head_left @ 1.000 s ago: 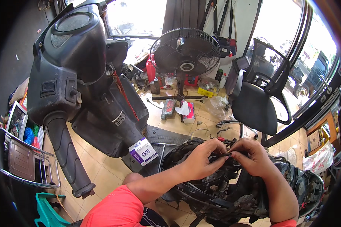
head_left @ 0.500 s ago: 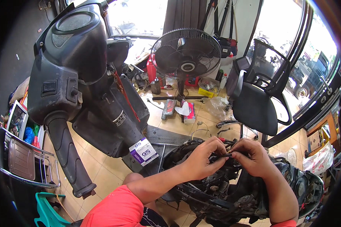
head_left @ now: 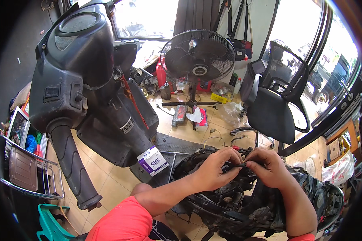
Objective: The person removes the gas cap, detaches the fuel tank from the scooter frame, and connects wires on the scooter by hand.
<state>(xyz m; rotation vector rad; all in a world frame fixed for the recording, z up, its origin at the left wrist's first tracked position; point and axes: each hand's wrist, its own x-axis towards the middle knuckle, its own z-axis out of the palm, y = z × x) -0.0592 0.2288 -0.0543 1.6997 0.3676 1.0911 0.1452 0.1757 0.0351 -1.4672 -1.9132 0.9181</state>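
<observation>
Both hands meet over the stripped rear frame of a scooter (head_left: 245, 217), whose bare tubes and wiring lie beneath them. My left hand (head_left: 223, 166) is closed, thumb and fingers pinching a thin black wire (head_left: 240, 165). Close beside it, my right hand (head_left: 266, 165) pinches the other end of the same dark piece. The fingers partly cover it, so its exact ends are hidden. Just behind the hands a red connector or cable piece (head_left: 239, 149) shows. A white and purple box (head_left: 152, 160) sits on the scooter's footboard.
The scooter's black front with handlebar grip (head_left: 74, 168) rises at left. Ahead stand a pedestal fan (head_left: 198, 56), a grey bottle (head_left: 180, 115), a red box (head_left: 201, 120) and a black office chair (head_left: 269, 116). A teal plastic stool (head_left: 48, 223) and a metal-framed chair (head_left: 24, 168) are at lower left.
</observation>
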